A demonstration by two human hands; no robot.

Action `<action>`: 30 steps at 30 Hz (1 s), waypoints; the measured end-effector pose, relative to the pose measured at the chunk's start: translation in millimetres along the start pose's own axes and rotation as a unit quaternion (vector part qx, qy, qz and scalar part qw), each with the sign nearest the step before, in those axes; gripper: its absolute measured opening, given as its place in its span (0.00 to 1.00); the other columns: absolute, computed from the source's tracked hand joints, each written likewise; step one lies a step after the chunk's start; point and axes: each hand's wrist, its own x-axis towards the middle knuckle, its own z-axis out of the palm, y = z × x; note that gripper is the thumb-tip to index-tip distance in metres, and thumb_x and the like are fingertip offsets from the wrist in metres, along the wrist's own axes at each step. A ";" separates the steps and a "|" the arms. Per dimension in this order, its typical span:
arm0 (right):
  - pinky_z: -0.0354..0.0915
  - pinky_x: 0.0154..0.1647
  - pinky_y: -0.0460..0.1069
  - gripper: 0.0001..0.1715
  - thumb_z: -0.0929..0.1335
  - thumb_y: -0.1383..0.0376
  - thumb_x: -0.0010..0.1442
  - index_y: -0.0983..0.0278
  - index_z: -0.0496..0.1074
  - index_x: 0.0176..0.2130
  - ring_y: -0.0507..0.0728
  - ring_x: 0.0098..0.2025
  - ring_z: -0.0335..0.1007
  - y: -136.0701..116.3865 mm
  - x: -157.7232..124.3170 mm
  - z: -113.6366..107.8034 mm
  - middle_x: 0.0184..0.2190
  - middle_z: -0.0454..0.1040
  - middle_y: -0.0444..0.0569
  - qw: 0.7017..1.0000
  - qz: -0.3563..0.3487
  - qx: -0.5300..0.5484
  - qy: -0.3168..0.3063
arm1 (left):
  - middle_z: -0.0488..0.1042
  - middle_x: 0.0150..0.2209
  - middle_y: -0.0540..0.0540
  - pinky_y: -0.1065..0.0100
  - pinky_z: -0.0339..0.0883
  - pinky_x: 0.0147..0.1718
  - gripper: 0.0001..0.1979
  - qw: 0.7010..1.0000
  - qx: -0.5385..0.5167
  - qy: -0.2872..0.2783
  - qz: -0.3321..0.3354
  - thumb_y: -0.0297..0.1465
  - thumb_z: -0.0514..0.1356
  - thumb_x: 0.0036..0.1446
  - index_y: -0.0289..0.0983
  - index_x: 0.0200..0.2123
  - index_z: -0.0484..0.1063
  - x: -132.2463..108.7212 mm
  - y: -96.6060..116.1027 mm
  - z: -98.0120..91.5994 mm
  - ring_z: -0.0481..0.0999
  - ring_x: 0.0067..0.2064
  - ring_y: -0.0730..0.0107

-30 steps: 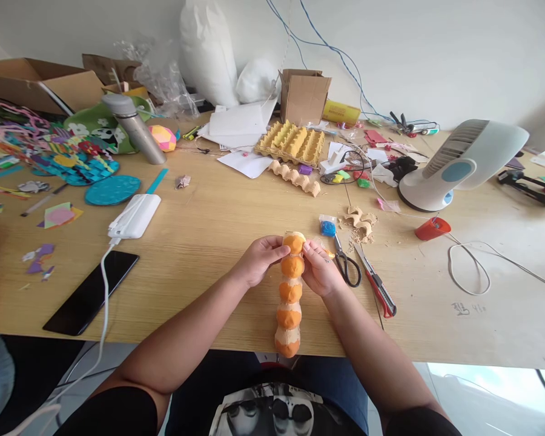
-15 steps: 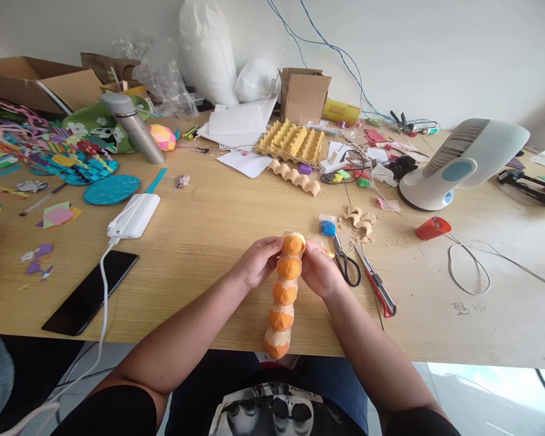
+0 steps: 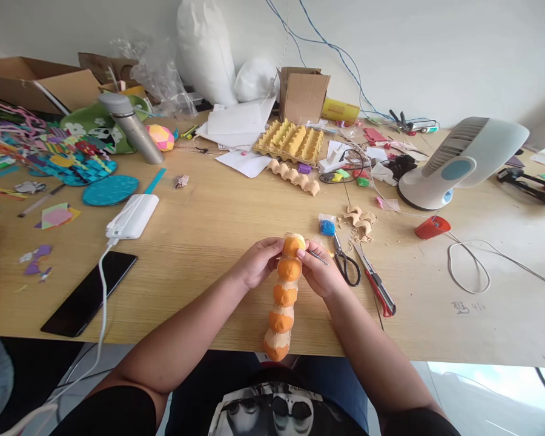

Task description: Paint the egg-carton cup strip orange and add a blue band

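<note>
An egg-carton strip with several orange-painted bumps lies lengthwise on the wooden table, its near end over the table's front edge. My left hand grips the far end of the strip from the left, fingers curled on it. My right hand closes on the same end from the right and also pinches a thin dark stick that points right. Black-handled scissors and a red utility knife lie just right of my right hand.
A white desk fan stands at the right with a red cup and a loose cord. Yellow egg tray and cardboard box sit behind. A black phone, power bank, metal bottle and coloured paper crafts are at the left.
The near end of the strip has swung slightly left. My right hand shifted its fingers at the top bump and the thin stick now shows. My left hand stays put.
</note>
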 end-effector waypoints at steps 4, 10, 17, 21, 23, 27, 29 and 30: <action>0.66 0.35 0.49 0.25 0.85 0.52 0.48 0.61 0.75 0.31 0.53 0.31 0.69 1.3 0.9 -4.0 0.28 0.76 0.42 1.000 0.007 0.006 -0.014 | 0.75 0.29 0.48 0.71 0.64 0.28 0.25 1.000 0.022 -0.013 0.001 0.51 0.78 0.48 0.35 0.31 0.80 0.5 0.1 -1.5 0.70 0.30 0.73; 0.63 0.31 0.49 0.26 0.85 0.52 0.50 0.61 0.72 0.28 0.52 0.28 0.66 3.5 3.3 -6.5 0.25 0.74 0.41 0.999 0.020 0.043 -0.018 | 0.80 0.34 0.46 0.69 0.68 0.34 0.23 0.999 0.032 -0.020 0.010 0.50 0.78 0.50 0.36 0.33 0.83 1.4 -1.3 -3.8 0.76 0.35 0.69; 0.62 0.32 0.50 0.23 0.83 0.55 0.53 0.59 0.70 0.29 0.54 0.29 0.67 4.4 2.4 -6.8 0.27 0.75 0.41 0.994 0.064 0.088 -0.001 | 0.81 0.34 0.46 0.68 0.70 0.36 0.25 0.999 0.048 -0.006 0.004 0.51 0.79 0.47 0.35 0.33 0.83 0.5 -1.5 -1.0 0.77 0.35 0.68; 0.65 0.33 0.50 0.23 0.84 0.55 0.52 0.58 0.70 0.29 0.55 0.31 0.69 3.4 1.2 -5.2 0.29 0.78 0.42 0.992 0.073 0.097 0.018 | 0.81 0.35 0.45 0.68 0.71 0.37 0.26 0.998 0.055 -0.002 0.002 0.52 0.80 0.45 0.35 0.33 0.84 -0.4 -2.9 0.1 0.77 0.36 0.69; 0.67 0.35 0.50 0.23 0.83 0.54 0.52 0.58 0.70 0.29 0.56 0.33 0.71 3.5 1.0 -5.0 0.30 0.80 0.43 0.993 0.075 0.095 0.016 | 0.81 0.34 0.45 0.67 0.72 0.39 0.26 0.998 0.060 -0.006 0.003 0.52 0.80 0.45 0.35 0.33 0.84 -0.7 -4.2 -0.1 0.77 0.37 0.69; 0.69 0.38 0.52 0.21 0.82 0.51 0.55 0.58 0.72 0.32 0.58 0.36 0.75 5.5 1.8 -7.6 0.30 0.80 0.44 0.993 0.080 0.082 0.007 | 0.81 0.34 0.44 0.66 0.72 0.39 0.25 0.997 0.068 -0.023 0.005 0.52 0.78 0.49 0.35 0.34 0.84 -0.6 -6.5 -1.0 0.78 0.38 0.67; 0.70 0.39 0.53 0.21 0.82 0.50 0.55 0.58 0.73 0.33 0.59 0.37 0.76 6.8 2.6 -9.5 0.30 0.81 0.44 0.993 0.084 0.080 0.009 | 0.81 0.35 0.44 0.66 0.72 0.39 0.25 0.997 0.071 -0.028 0.007 0.52 0.78 0.50 0.35 0.34 0.84 -0.5 -6.9 -1.0 0.78 0.38 0.66; 0.70 0.39 0.53 0.22 0.82 0.50 0.55 0.58 0.73 0.33 0.59 0.37 0.76 7.4 2.9 -10.2 0.31 0.81 0.45 0.993 0.086 0.081 0.010 | 0.81 0.35 0.44 0.66 0.71 0.39 0.25 0.997 0.072 -0.028 0.008 0.51 0.78 0.50 0.35 0.34 0.84 -0.4 -6.8 -0.9 0.78 0.38 0.67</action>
